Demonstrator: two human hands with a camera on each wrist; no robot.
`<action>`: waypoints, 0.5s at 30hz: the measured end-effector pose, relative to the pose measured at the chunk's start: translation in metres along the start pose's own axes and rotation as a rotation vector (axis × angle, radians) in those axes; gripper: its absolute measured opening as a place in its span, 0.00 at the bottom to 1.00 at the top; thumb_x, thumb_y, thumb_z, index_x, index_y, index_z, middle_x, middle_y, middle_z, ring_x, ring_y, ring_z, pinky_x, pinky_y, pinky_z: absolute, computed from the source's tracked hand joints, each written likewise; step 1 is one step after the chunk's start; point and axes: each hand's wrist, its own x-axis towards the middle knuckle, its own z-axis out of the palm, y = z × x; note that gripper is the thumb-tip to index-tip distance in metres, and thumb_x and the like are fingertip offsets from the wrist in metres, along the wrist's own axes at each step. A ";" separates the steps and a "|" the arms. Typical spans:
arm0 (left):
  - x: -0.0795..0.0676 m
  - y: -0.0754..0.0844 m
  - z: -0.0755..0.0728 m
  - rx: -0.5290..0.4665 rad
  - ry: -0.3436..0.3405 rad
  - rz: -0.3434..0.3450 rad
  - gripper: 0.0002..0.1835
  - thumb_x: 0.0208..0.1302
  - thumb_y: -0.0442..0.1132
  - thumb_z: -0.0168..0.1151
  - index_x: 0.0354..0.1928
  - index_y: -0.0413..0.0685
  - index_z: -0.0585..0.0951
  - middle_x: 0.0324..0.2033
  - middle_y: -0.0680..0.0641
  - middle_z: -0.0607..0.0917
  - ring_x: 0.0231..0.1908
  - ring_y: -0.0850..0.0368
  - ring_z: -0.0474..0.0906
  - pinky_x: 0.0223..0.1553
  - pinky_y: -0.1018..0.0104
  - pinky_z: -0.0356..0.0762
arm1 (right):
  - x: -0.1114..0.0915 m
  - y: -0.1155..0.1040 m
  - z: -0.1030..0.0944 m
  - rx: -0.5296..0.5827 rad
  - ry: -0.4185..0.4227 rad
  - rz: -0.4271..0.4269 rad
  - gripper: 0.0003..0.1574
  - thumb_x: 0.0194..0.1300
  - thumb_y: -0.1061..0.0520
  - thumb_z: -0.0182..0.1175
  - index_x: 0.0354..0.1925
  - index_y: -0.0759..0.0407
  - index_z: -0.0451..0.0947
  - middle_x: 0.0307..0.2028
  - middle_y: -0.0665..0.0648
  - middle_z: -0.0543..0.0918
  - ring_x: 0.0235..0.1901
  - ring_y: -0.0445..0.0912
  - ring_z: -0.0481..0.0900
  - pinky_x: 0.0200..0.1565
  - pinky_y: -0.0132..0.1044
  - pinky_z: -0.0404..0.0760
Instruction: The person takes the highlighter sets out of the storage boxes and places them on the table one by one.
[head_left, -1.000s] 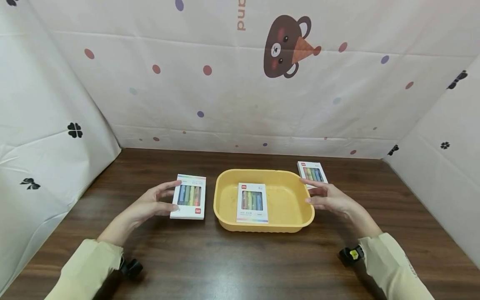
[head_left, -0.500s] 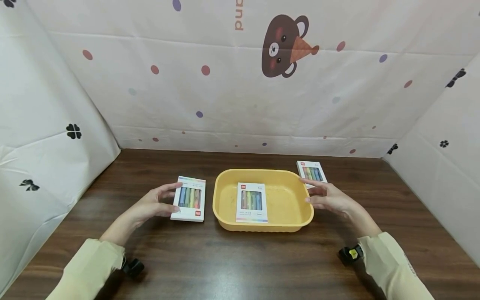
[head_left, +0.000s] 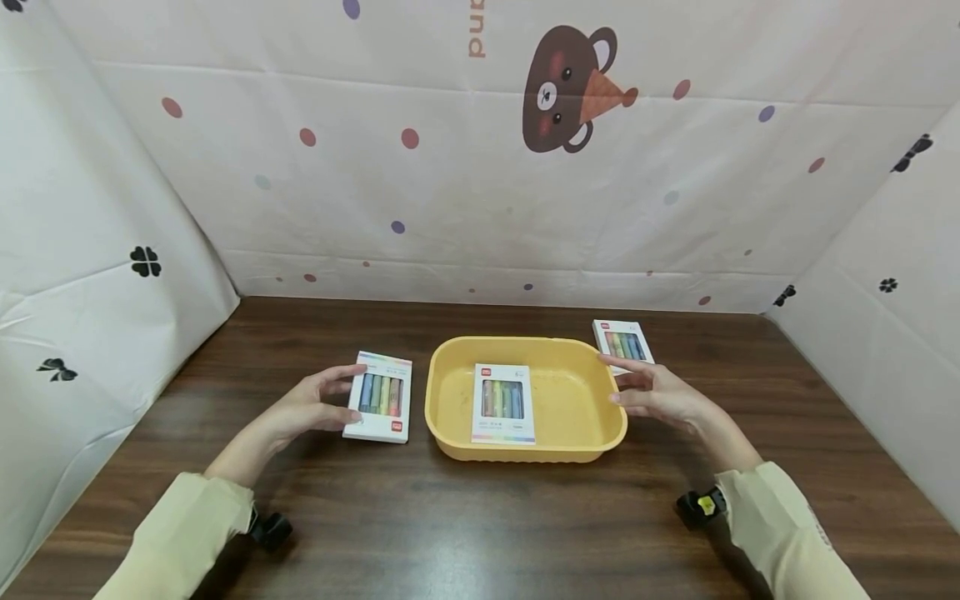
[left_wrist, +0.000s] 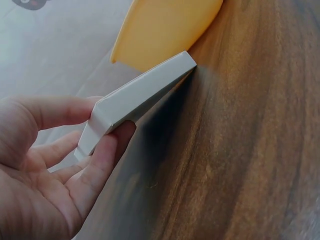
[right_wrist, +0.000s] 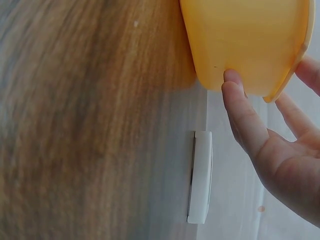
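My left hand [head_left: 311,406] grips a white box of colour sticks [head_left: 385,398] by its left edge, thumb on one face and fingers on the other. In the left wrist view this box [left_wrist: 145,85] is tilted, its held side raised off the table and its far edge low. A yellow plastic basin [head_left: 577,455] stands just right of it. Inside the basin lies a second box of colour sticks [head_left: 502,429], window side up. My right hand [head_left: 663,396] holds the basin's right rim, with fingers against the outer wall [right_wrist: 250,45] in the right wrist view.
A third box of colour sticks [head_left: 622,333] lies behind my right hand, partly hidden by its fingers. The brown wooden table [head_left: 450,525] meets a white patterned cloth [head_left: 450,183] at the back and sides.
The box in my left hand has shifted slightly right and toward me, and its tilt has changed a little. The right hand and basin hold their place.
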 end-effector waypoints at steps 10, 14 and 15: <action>0.001 -0.001 -0.001 0.007 -0.032 -0.014 0.43 0.50 0.34 0.68 0.67 0.41 0.57 0.59 0.29 0.61 0.42 0.52 0.76 0.41 0.58 0.78 | 0.000 0.000 0.000 0.016 -0.012 0.002 0.44 0.59 0.63 0.59 0.69 0.60 0.50 0.53 0.72 0.64 0.44 0.47 0.78 0.46 0.43 0.77; 0.002 -0.002 -0.001 0.040 -0.024 -0.014 0.42 0.50 0.34 0.68 0.67 0.41 0.57 0.59 0.29 0.63 0.42 0.51 0.76 0.41 0.57 0.78 | 0.000 0.000 0.000 0.017 -0.011 0.004 0.44 0.59 0.63 0.60 0.69 0.60 0.51 0.54 0.72 0.64 0.44 0.47 0.78 0.46 0.43 0.77; 0.002 -0.002 -0.001 0.055 -0.020 -0.014 0.42 0.50 0.34 0.68 0.67 0.41 0.57 0.58 0.29 0.63 0.42 0.51 0.76 0.41 0.57 0.78 | 0.000 0.000 0.000 0.018 -0.011 0.005 0.44 0.59 0.63 0.59 0.69 0.60 0.51 0.54 0.72 0.63 0.44 0.47 0.78 0.46 0.43 0.77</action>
